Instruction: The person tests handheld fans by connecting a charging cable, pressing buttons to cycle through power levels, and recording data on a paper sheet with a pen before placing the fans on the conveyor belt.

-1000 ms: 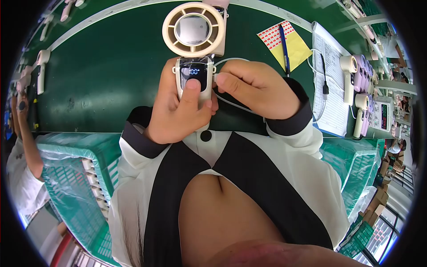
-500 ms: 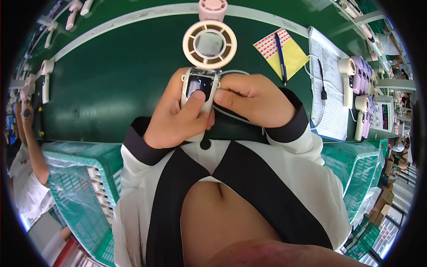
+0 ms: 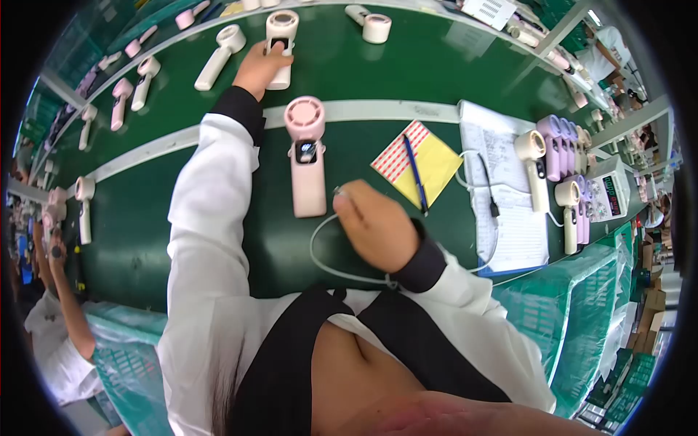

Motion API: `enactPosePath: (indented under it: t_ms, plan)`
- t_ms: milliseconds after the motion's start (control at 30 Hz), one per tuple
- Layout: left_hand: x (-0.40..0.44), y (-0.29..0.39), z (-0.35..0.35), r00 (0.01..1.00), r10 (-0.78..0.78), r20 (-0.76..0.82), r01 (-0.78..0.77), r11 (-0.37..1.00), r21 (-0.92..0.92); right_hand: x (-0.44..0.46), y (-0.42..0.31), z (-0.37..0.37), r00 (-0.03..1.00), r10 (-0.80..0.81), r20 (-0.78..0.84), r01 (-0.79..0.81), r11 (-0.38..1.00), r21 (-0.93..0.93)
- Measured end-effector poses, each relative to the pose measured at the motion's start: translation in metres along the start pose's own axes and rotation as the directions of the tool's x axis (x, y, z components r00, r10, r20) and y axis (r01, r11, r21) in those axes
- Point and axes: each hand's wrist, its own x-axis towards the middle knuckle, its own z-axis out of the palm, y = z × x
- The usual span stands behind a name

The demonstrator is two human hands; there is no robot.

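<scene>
Stretched far forward, my left hand (image 3: pixel 260 69) is closed round a cream handheld fan (image 3: pixel 281 49) on the green surface beyond the pale strip. My right hand (image 3: pixel 374 221) pinches the end of a white cable (image 3: pixel 314 251) over the near part of the table. Between the two hands lies a pink handheld fan (image 3: pixel 309 171) with its small display lit. Another cream fan (image 3: pixel 220 58) rests to the left of my left hand.
A yellow sticker sheet (image 3: pixel 436 171) bears a blue pen (image 3: pixel 415 174). Farther right are written papers (image 3: pixel 502 156), upright fans (image 3: pixel 556 149) and a device with a red display (image 3: pixel 609 196). Green crates (image 3: pixel 556 305) stand below the table edge. A co-worker's arm (image 3: pixel 69 305) is at far left.
My left hand has moved from near my chest to the far side with the cream fan. The cable end has come away from that fan in my right hand. The pink fan now lies nearer me.
</scene>
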Motion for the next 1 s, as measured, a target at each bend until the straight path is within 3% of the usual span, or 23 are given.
enactPosePath:
  t_ms: [100, 167, 233, 300, 333, 400, 467, 500, 567, 600, 733, 767, 833, 900, 933, 967, 1000]
  plan:
    - [0.030, -0.034, 0.024, 0.999, -0.030, -0.038, 0.034, 0.995, 0.096, -0.002, 0.009, 0.008, 0.994, -0.072, -0.078, 0.073, 0.997, 0.017]
    - [0.032, -0.036, 0.027, 0.962, 0.156, -0.222, -0.034, 0.880, 0.473, -0.001, 0.010, 0.009, 0.998, -0.046, -0.030, 0.048, 0.997, 0.064]
    - [0.024, -0.040, 0.025, 0.872, 0.379, -0.311, 0.006, 0.625, 0.780, -0.005, 0.008, 0.012, 0.999, -0.015, 0.031, 0.011, 0.993, 0.118]
    - [0.010, -0.035, 0.004, 0.860, 0.373, -0.347, -0.048, 0.738, 0.674, 0.000, 0.010, 0.010, 0.999, 0.007, 0.034, -0.012, 0.987, 0.161]
    - [-0.013, -0.012, 0.000, 0.847, 0.388, -0.364, -0.037, 0.725, 0.688, 0.002, 0.011, 0.009, 0.998, 0.037, 0.045, -0.045, 0.978, 0.206]
    - [-0.072, 0.038, 0.007, 0.912, 0.203, -0.358, 0.070, 0.780, 0.621, 0.003, 0.013, 0.007, 0.992, 0.103, 0.079, -0.122, 0.947, 0.296]
    - [-0.126, 0.070, 0.010, 0.992, -0.033, -0.122, 0.103, 0.777, 0.621, 0.006, 0.014, 0.006, 0.986, 0.121, 0.114, -0.151, 0.941, 0.303]
    - [-0.154, 0.082, 0.011, 0.975, -0.222, 0.008, 0.187, 0.839, 0.510, 0.008, 0.014, 0.006, 0.980, 0.135, 0.146, -0.174, 0.936, 0.306]
    - [-0.197, 0.085, 0.028, 0.998, -0.064, -0.003, 0.051, 0.758, 0.651, 0.012, 0.014, 0.008, 0.964, 0.168, 0.204, -0.227, 0.922, 0.314]
    - [-0.198, 0.081, 0.028, 0.998, -0.064, 0.002, 0.047, 0.756, 0.653, 0.014, 0.017, 0.009, 0.965, 0.171, 0.201, -0.229, 0.920, 0.317]
    - [-0.193, 0.065, 0.024, 0.918, -0.395, 0.048, 0.368, 0.888, 0.275, 0.019, 0.040, 0.023, 0.977, 0.141, 0.158, -0.208, 0.786, 0.583]
    - [-0.192, 0.064, 0.022, 0.921, -0.385, 0.053, 0.357, 0.892, 0.276, 0.020, 0.038, 0.025, 0.979, 0.138, 0.147, -0.199, 0.788, 0.583]
    - [-0.193, 0.061, 0.022, 0.926, -0.369, 0.084, 0.372, 0.928, -0.025, 0.020, 0.033, 0.031, 0.986, 0.104, 0.131, -0.167, 0.661, 0.732]
    - [-0.200, 0.059, 0.023, 0.926, -0.361, 0.112, 0.377, 0.865, -0.331, 0.016, 0.031, 0.032, 0.991, 0.071, 0.115, -0.135, 0.513, 0.848]
    - [-0.203, 0.064, 0.021, 0.921, -0.326, 0.212, 0.388, 0.740, -0.549, 0.015, 0.027, 0.027, 0.992, 0.073, 0.104, -0.127, 0.520, 0.845]
    - [-0.207, 0.071, 0.015, 0.916, -0.266, 0.300, 0.400, 0.563, -0.723, 0.013, 0.019, 0.021, 0.991, 0.046, 0.128, -0.135, 0.440, 0.888]
    - [-0.213, 0.077, 0.002, 0.917, -0.252, 0.309, 0.399, 0.564, -0.724, 0.012, 0.010, 0.013, 0.989, 0.015, 0.145, -0.141, 0.358, 0.923]
